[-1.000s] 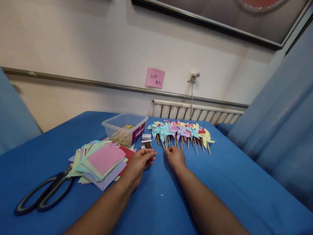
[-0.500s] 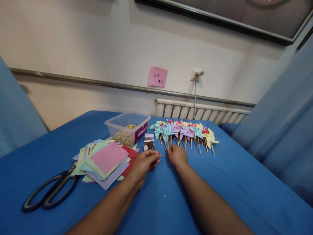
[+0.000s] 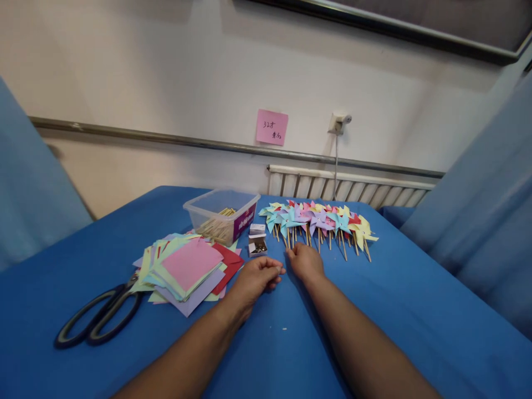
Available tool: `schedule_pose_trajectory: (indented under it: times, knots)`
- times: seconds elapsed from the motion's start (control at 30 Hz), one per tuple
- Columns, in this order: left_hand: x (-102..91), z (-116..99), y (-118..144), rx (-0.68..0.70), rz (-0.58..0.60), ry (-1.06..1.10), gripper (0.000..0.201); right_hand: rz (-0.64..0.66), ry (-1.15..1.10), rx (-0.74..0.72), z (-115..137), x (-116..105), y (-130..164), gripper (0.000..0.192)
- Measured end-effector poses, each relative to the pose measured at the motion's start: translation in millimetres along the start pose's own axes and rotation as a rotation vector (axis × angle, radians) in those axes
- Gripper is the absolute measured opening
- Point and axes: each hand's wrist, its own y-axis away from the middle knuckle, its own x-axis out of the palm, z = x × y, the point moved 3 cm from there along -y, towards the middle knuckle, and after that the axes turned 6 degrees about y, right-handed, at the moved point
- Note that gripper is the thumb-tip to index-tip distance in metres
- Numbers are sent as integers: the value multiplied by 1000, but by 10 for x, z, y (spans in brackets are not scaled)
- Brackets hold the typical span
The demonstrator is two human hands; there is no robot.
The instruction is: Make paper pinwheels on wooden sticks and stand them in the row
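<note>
My right hand (image 3: 306, 262) is closed at the near edge of a pile of paper pinwheels (image 3: 318, 220), its fingertips on the lower end of the wooden stick of a light blue pinwheel (image 3: 287, 220). Just left of it, my left hand (image 3: 260, 277) hovers low over the blue cloth with thumb and fingertips pressed together. Whatever may be between them is too small to make out. Beyond the left hand lies a small open box of metal pins (image 3: 258, 247), with a second small box (image 3: 257, 229) behind it.
Left of my hands lies a stack of coloured paper squares (image 3: 191, 266), partly over the blades of large scissors (image 3: 100, 318). A clear plastic tub (image 3: 220, 202) holds wooden sticks. Blue cloth (image 3: 374, 332) covers the table. Behind are a radiator (image 3: 307, 183) and a wall with a pink note (image 3: 272, 127).
The view has shifted slightly. My left hand has moved a little right and nearer to me, uncovering more of the pin box. The right hand stays at the same pinwheel stick.
</note>
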Motion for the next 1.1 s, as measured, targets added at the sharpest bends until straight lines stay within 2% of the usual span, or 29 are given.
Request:
schedule_pose_trajectory:
  times: [0.13, 0.27, 0.43, 0.53, 0.6, 0.67, 0.7, 0.8, 0.9, 1.1]
  knots:
    - [30, 32, 17, -8, 25, -23, 16, -6, -15, -13, -19, -10, 18, 31]
    - [49, 72, 17, 40, 58, -92, 13, -34, -48, -32, -23, -64, 80, 34]
    - [-28, -9, -38, 205, 36, -277, 8, -84, -212, -116, 91, -143, 332, 36]
    - [-204, -247, 1, 361, -69, -550, 11, -61, -367, -231, 254, -161, 571, 38]
    - [-405, -408, 77, 387, -182, -742, 16, -32, -414, -302, 373, -163, 725, 36]
    - [-663, -516, 179, 372, -343, -964, 25, -4, -423, -370, 477, -157, 844, 35]
    - [-795, -541, 231, 361, -419, -1081, 30, 15, -419, -398, 517, -150, 885, 34]
    - [-1110, -514, 343, 380, -522, -1360, 47, 74, -395, -478, 591, -117, 942, 30]
    - [-1271, -423, 367, 315, -516, -1444, 46, 124, -395, -539, 608, -89, 940, 28]
    - [-1269, -457, 355, 346, -533, -1309, 37, 188, -425, -642, 606, -78, 962, 22]
